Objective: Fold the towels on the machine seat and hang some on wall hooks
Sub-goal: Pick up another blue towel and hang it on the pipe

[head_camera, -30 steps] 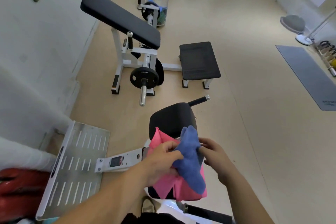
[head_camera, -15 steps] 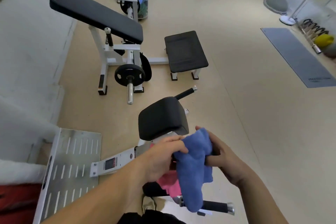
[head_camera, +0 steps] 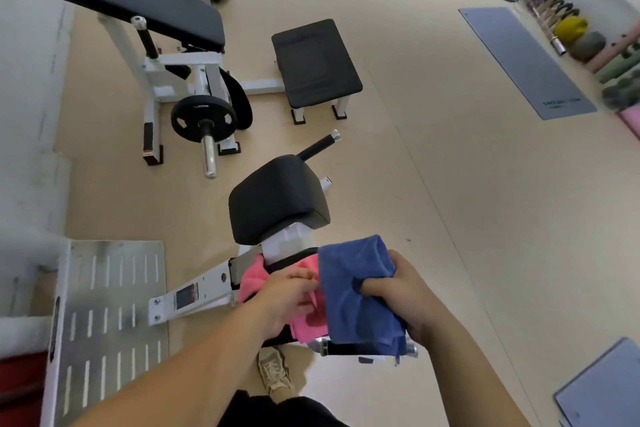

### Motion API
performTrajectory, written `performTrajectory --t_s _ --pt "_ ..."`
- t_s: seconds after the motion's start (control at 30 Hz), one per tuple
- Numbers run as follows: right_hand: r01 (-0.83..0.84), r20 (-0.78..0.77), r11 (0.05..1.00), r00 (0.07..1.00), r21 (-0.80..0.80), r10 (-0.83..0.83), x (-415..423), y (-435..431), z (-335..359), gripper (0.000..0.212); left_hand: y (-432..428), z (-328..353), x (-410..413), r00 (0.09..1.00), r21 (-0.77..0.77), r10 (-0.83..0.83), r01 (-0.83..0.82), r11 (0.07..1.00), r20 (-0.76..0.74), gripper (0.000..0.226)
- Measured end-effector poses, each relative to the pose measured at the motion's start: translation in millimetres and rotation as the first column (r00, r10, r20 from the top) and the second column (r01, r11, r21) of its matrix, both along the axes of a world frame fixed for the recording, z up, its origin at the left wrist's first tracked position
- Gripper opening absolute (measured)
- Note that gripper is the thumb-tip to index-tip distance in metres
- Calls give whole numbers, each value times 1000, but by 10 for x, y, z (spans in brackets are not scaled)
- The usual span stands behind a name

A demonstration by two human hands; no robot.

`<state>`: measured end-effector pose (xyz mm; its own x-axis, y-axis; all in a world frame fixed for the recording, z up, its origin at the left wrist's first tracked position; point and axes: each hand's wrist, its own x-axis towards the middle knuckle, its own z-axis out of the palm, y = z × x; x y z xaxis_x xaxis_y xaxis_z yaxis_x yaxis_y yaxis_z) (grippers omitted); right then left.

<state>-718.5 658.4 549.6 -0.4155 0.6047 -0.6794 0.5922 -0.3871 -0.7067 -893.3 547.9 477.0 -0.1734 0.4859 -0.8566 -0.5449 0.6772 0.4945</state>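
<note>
A blue towel (head_camera: 356, 291) hangs folded over my right hand (head_camera: 408, 295), which grips it just right of the machine seat. A pink towel (head_camera: 304, 319) lies spread on the seat below, mostly covering it. My left hand (head_camera: 289, 302) rests on the pink towel with fingers pinching its cloth beside the blue one. The black padded backrest (head_camera: 277, 199) of the machine rises just beyond the towels. No wall hooks are in view.
A metal footplate (head_camera: 107, 315) lies at the lower left by the white wall. Farther off stand a black incline bench with a weight plate (head_camera: 204, 120) and a small black seat (head_camera: 315, 62). Grey mats (head_camera: 523, 62) and gear line the right side.
The blue towel has moved from my left hand's hold to the right, now carried by my right hand alone. My left hand has dropped onto the pink towel. My view tilted downward.
</note>
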Motion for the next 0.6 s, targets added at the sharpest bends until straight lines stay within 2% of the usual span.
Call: performTrajectory --t_s 0.1,0.2,0.27,0.33,0.37,0.43,0.47,0.53,0.57,0.6 --pt "0 -13 999 1000 -37 0 -41 -54 4 38 -5 -98 38 983 -67 -50 39 997 -179 15" --pt "95 -63 987 993 -126 -103 -118 -131 -73 30 -25 -155 35 901 -155 -135 77 985 -411 12" --pt "161 -110 972 977 -173 -181 -143 -153 -106 33 -44 -158 20 876 -169 -163 95 981 -454 8" --pt "163 -168 960 965 -228 -204 -199 -167 -1 27 -41 -78 -31 887 -143 -111 51 988 -449 4" --pt "140 -204 959 960 -245 -192 -250 -164 49 31 -44 5 -70 895 -114 -57 7 993 -443 5" --pt "78 -266 965 953 -250 -146 -395 -158 171 38 -77 199 -204 927 -51 83 -109 993 -365 20" --pt "82 -301 960 939 -269 -165 -495 -159 186 40 -109 322 -280 954 -19 153 -163 986 -257 29" --pt "76 -366 952 912 -297 -187 -750 -161 240 50 -256 565 -496 969 106 242 -247 963 55 46" --pt "71 -395 950 898 -303 -193 -902 -165 243 55 -357 676 -619 957 160 245 -269 950 158 49" --pt "63 -422 950 886 -306 -195 -1060 -185 255 58 -471 773 -748 954 205 237 -273 940 184 45"
